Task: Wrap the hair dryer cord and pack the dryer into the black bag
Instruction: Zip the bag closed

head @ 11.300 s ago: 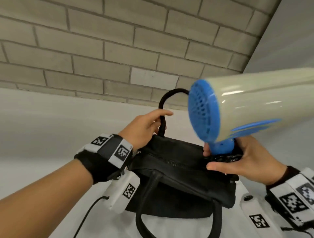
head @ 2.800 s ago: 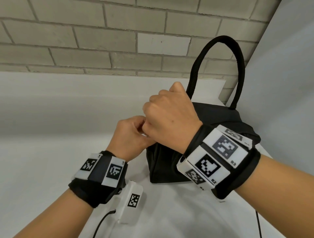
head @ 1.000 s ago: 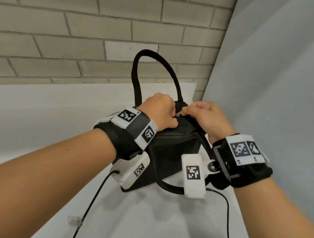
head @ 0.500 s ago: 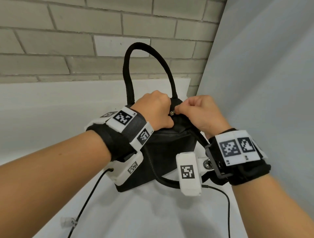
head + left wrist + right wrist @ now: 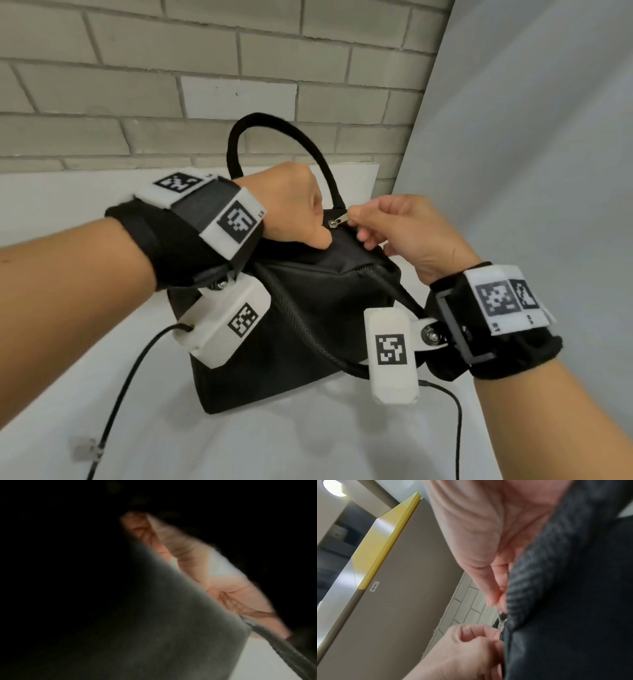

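Observation:
The black bag (image 5: 308, 325) stands end-on on the white table (image 5: 274, 445), one handle (image 5: 239, 137) upright and the other hanging down its near side. My left hand (image 5: 301, 219) grips the bag's top edge beside the zipper. My right hand (image 5: 356, 222) pinches the small metal zipper pull (image 5: 337, 221) between thumb and forefinger. In the right wrist view the right hand's fingers (image 5: 488, 581) hold the thin pull above my curled left hand (image 5: 471, 649), against the bag (image 5: 573, 615). The hair dryer is not visible. The left wrist view is mostly dark, with bag fabric (image 5: 171, 628) close up.
A grey brick wall (image 5: 137, 85) runs behind the table and a plain grey partition (image 5: 531, 171) stands close on the right. Black cables (image 5: 130, 370) trail from the wrist cameras across the table. A yellow-edged panel (image 5: 385, 540) shows in the right wrist view.
The dryer held over the bag earlier is now out of sight. The bag has been turned end-on and both hands have come to its zipper; in the last half second they barely shift.

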Demonstrator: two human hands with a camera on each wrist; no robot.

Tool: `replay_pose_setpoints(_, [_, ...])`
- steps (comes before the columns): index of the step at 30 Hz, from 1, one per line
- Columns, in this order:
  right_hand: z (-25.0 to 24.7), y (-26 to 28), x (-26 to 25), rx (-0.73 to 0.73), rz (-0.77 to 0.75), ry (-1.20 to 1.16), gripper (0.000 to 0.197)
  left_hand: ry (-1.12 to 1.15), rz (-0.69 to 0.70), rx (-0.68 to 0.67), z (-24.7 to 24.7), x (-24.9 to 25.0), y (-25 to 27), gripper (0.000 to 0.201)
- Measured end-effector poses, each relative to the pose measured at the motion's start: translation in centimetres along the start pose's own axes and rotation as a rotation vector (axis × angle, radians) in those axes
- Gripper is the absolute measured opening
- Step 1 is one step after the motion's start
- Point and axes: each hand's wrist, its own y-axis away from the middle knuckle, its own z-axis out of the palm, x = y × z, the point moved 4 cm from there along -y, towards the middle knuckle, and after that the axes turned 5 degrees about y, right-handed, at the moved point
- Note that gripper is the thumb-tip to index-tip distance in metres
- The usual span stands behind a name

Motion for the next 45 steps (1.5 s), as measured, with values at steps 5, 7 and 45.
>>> replay_pose_setpoints(5, [0.5, 0.2, -2.3, 0.028, -0.148, -0.29, 0.019, -0.007, -0.003, 0.065, 1.6, -0.2, -0.1, 0.016])
replay_pose_setpoints(7, [1.6, 0.5, -3.6, -0.048, -0.227, -0.616, 0.025, 0.026, 0.032, 0.066, 2.3, -0.3, 0.0, 0.015])
replay_pose_setpoints(45, [1.7, -1.5, -0.7, -0.029, -0.31, 0.498, 0.024, -0.003, 0.086, 0.05, 1.5, -1.5, 0.8, 0.005])
